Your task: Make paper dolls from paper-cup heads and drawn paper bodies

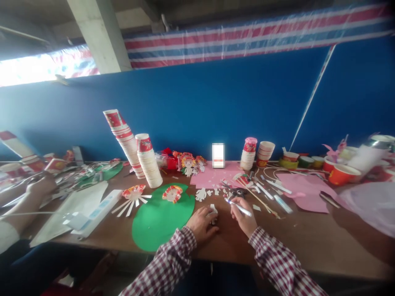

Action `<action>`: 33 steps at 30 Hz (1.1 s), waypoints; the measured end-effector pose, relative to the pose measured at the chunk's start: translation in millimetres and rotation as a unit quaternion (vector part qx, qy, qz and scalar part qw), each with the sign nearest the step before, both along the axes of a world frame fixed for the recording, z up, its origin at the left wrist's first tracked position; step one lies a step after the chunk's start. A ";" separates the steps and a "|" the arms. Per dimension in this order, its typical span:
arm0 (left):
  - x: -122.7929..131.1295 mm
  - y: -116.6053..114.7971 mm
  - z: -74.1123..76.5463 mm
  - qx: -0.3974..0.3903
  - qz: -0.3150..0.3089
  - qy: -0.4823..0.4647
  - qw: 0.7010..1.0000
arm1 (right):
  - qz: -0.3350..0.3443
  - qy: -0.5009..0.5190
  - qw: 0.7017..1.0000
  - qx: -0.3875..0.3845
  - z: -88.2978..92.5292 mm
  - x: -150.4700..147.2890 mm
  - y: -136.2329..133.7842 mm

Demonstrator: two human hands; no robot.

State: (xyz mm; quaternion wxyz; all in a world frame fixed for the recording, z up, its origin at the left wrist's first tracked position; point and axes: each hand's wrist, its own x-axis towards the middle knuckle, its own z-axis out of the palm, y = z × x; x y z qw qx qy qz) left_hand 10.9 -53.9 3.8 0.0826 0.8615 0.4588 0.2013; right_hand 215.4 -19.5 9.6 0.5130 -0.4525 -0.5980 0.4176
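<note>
My left hand point(202, 224) rests on the brown table at its near edge, its fingers bent over a small white paper cutout point(213, 209) and holding it against the tabletop. Much of the cutout is hidden under the fingers. A white marker with a blue end point(245, 209) is gripped between the thumb and fingers of my right hand point(243, 218), just right of the cutout. Beyond both hands lie more white paper cutouts point(202, 194) and a pair of dark-handled scissors point(237, 192). Left of my left hand is a green paper sheet point(154, 230), bearing a red-and-yellow cut cup piece point(173, 194).
Tall stacks of paper cups point(149, 168) stand at the back left, shorter cup stacks point(247, 158) at the back. Pink sheets point(304, 191) and several pens point(282, 203) lie rightward. Another person's arm point(31, 197) reaches in from the left. A blue partition point(200, 102) closes the back.
</note>
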 end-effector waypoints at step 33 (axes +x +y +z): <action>14.3 30.5 -0.5 0.036 -0.042 0.083 0.995 | 0.000 -0.058 0.998 -0.035 1.0 22.8 25.5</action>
